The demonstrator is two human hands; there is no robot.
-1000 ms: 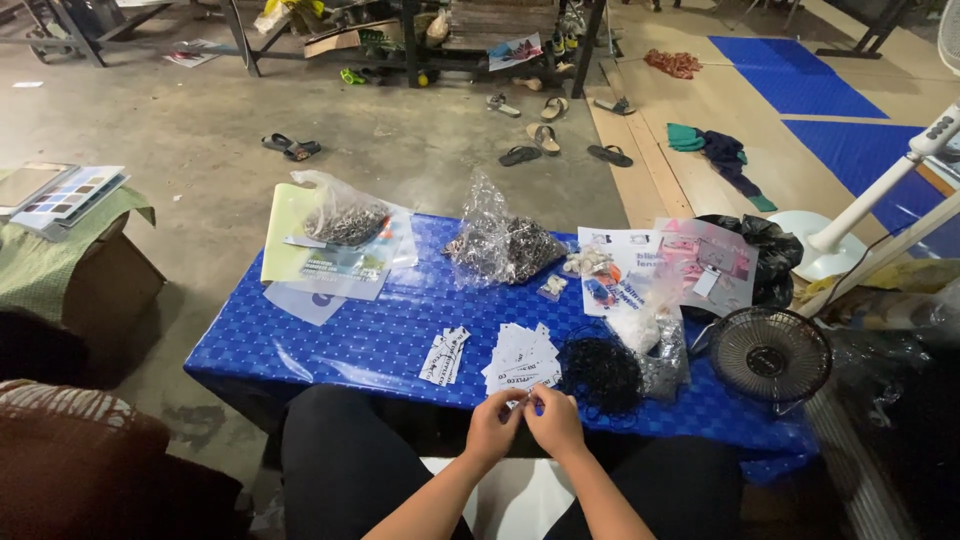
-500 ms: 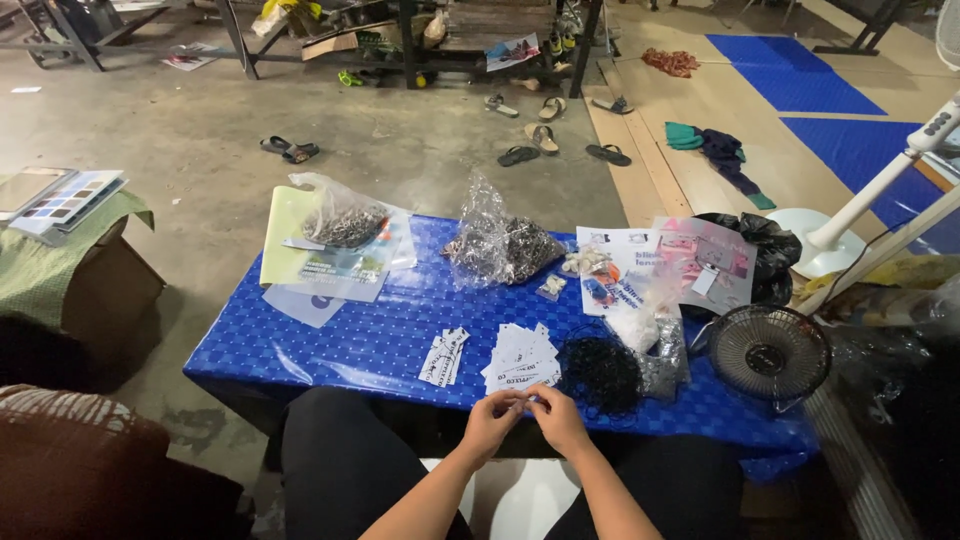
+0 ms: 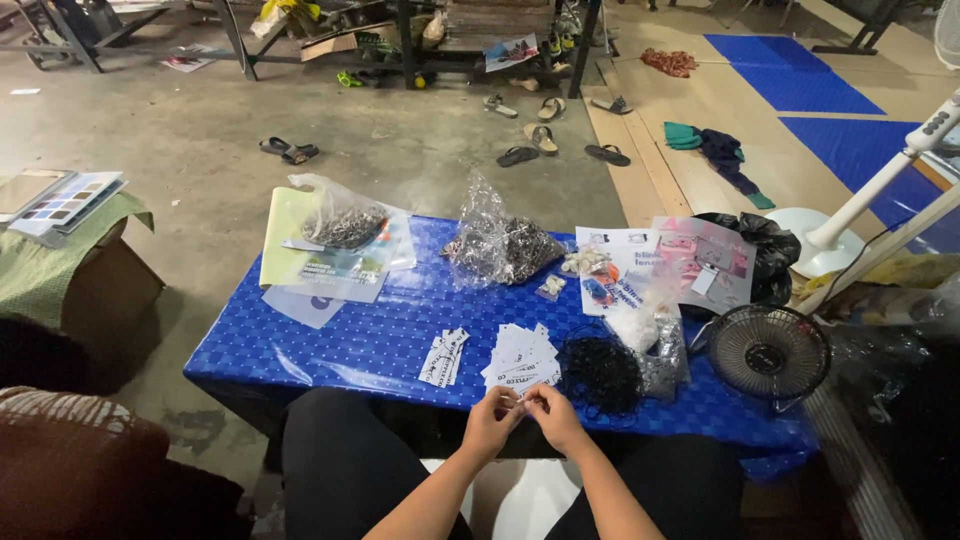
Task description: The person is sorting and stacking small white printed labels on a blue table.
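While both hands meet at the near edge of the low table (image 3: 300,345), the left hand (image 3: 492,420) and right hand (image 3: 553,412) are closed fingertip to fingertip around something too small to make out, perhaps a white card. Just ahead of them lies a stack of white cards (image 3: 522,358), with a smaller bundle of cards (image 3: 444,356) off to the left and a black tangle of cords (image 3: 600,375) just to the right. How many cards are finished cannot be told; judging by the full stack, much work remains. Farther out sit clear bags (image 3: 497,245) of small parts. A small fan (image 3: 768,352) crowds the right side, while bare blue tablecloth to the left leaves room.
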